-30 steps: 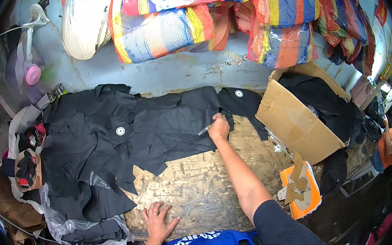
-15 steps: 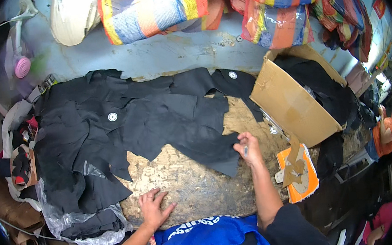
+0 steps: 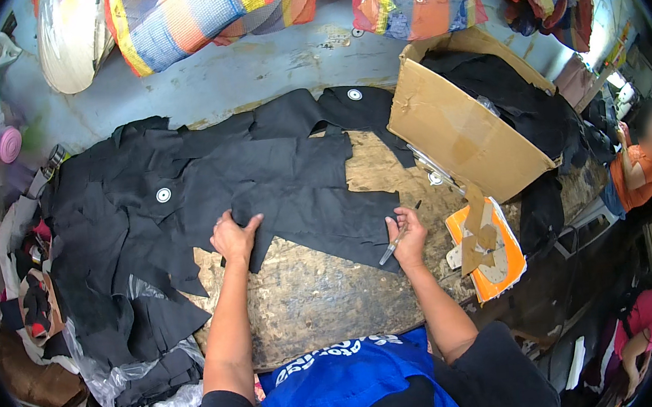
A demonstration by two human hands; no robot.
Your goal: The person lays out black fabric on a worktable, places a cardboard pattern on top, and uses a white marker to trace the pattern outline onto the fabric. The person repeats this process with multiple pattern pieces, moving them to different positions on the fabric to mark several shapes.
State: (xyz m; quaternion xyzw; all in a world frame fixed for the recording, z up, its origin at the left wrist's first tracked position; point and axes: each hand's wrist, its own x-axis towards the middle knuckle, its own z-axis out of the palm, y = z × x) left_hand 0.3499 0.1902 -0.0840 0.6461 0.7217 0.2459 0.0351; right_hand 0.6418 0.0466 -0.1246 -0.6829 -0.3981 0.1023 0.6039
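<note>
A black sheet of leather-like cloth (image 3: 302, 198) is seen drawn toward the near edge of a worn wooden counter (image 3: 320, 299), where half a second ago it lay farther back at twelve o'clock. The left hand (image 3: 236, 237), flat on bare wood near the six o'clock edge a second ago, has been lifted and is now closed on the sheet's near edge, the grip pinching a fold of it. The right hand (image 3: 407, 235), stretched far out over the cloth a second ago, has been brought back to the sheet's corner at four o'clock, its grip narrowed around a slim pen-like tool (image 3: 391, 249). The piece now appears laid within easy reach, which suggests that positioning is nearly finished and work with the tool on its near corner can follow. At nine o'clock more black pieces (image 3: 108, 250) are heaped; at two o'clock an open cardboard box (image 3: 462, 137) holds further dark material, with an orange card (image 3: 506, 252) beside it.
</note>
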